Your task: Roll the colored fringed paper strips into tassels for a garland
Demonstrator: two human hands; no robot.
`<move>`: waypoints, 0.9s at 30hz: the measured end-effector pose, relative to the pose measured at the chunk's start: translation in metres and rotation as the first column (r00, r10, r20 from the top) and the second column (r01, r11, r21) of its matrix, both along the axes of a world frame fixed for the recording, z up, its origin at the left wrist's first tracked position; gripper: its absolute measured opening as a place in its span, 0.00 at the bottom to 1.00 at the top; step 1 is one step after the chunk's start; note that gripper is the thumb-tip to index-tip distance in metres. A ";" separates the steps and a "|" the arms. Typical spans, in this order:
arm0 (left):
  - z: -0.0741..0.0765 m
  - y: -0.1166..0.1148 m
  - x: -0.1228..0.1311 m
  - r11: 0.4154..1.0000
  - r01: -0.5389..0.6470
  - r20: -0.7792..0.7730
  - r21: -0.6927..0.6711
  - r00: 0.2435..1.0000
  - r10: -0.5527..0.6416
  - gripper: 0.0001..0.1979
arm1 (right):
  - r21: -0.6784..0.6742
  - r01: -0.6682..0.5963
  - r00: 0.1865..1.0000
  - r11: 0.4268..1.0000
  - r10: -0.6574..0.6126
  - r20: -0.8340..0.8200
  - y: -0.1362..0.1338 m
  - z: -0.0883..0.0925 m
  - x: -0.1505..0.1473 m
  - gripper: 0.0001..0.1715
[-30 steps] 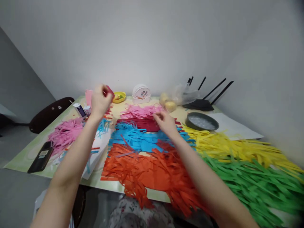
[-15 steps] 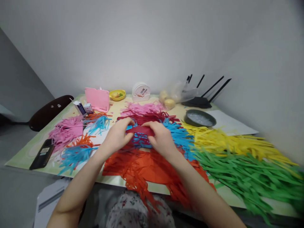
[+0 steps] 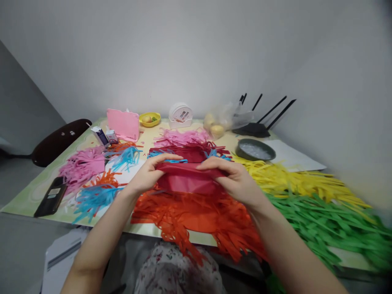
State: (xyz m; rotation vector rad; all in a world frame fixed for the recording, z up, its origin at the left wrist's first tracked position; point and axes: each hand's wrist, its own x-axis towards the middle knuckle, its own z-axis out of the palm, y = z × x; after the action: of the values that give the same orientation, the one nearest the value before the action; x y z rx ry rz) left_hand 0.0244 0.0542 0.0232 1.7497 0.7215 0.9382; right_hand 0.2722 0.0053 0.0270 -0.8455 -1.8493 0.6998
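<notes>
A dark red sheet of tissue paper [image 3: 190, 181] is stretched between my two hands over the middle of the table. My left hand [image 3: 150, 173] pinches its left end, and my right hand [image 3: 234, 179] grips the right end. Below it spreads orange fringed tissue paper [image 3: 190, 216], some strips hanging past the front edge. Just beyond the held sheet lie more dark red fringed paper [image 3: 192, 154] and some blue strips, partly hidden. Pink fringed paper [image 3: 180, 138] is behind those.
On the right lie yellow fringe [image 3: 300, 179], green fringe [image 3: 324, 220] and a dark bowl [image 3: 255, 150]. To the left are a phone [image 3: 51, 197], pink fringe [image 3: 82, 163], blue fringe [image 3: 96, 198] and small cartons [image 3: 101, 136]. A pink tablet case [image 3: 123, 124] and yellow dish [image 3: 150, 119] stand behind.
My hands have moved apart, the right one shifting rightward. The dark red paper between them has opened from a narrow band to a wider sheet, covering most of the blue strips.
</notes>
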 end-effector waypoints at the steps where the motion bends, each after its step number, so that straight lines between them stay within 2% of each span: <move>1: -0.002 -0.002 0.000 0.999 0.019 0.018 -0.030 1.000 -0.018 0.24 | 0.004 -0.016 1.000 1.000 0.016 -0.012 -0.002 -0.002 0.002 0.27; 4: -0.006 -0.008 -0.002 0.991 0.056 0.050 -0.123 0.997 -0.050 0.15 | 0.012 -0.035 0.999 0.999 0.035 -0.016 -0.008 -0.004 0.007 0.29; 6: -0.005 -0.010 -0.004 0.987 0.080 0.062 -0.138 0.995 -0.072 0.12 | 0.011 -0.039 0.999 0.999 0.039 0.001 -0.010 -0.004 0.010 0.28; 10: 0.005 -0.014 -0.009 0.985 0.156 0.048 -0.071 0.987 -0.152 0.14 | 0.024 -0.030 0.999 0.999 0.030 0.023 -0.012 0.001 0.012 0.26; 13: 0.012 -0.017 -0.011 0.986 0.160 0.008 -0.037 0.987 -0.159 0.14 | 0.052 -0.034 0.998 0.998 0.031 0.054 -0.011 0.005 0.011 0.25; 17: 0.016 -0.019 -0.014 0.990 0.137 -0.017 -0.039 0.990 -0.138 0.16 | 0.172 -0.036 0.986 0.984 0.007 0.164 -0.013 0.011 0.009 0.27; 19: 0.019 -0.019 -0.017 0.990 0.131 -0.082 -0.049 0.987 -0.135 0.16 | 0.239 -0.033 0.972 0.971 -0.024 0.232 -0.015 0.015 0.008 0.28; 23: 0.027 -0.019 -0.017 0.970 0.228 -0.190 -0.083 0.952 -0.240 0.08 | 0.295 -0.026 0.939 0.955 -0.077 0.334 -0.018 0.021 0.005 0.30; 25: 0.030 -0.019 -0.013 0.982 0.183 -0.192 -0.043 0.963 -0.188 0.08 | 0.304 -0.031 0.928 0.952 -0.085 0.362 -0.018 0.021 0.004 0.31; 27: 0.031 -0.019 -0.006 0.997 0.081 -0.200 0.001 0.977 -0.079 0.14 | 0.316 -0.042 0.919 0.948 -0.088 0.384 -0.019 0.019 0.004 0.31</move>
State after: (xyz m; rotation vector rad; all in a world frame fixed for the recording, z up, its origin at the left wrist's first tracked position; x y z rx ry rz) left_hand 0.0181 0.0348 0.0541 1.8851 0.7698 0.7186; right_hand 0.2760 -0.0139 0.0465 -0.8323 -2.2311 0.2044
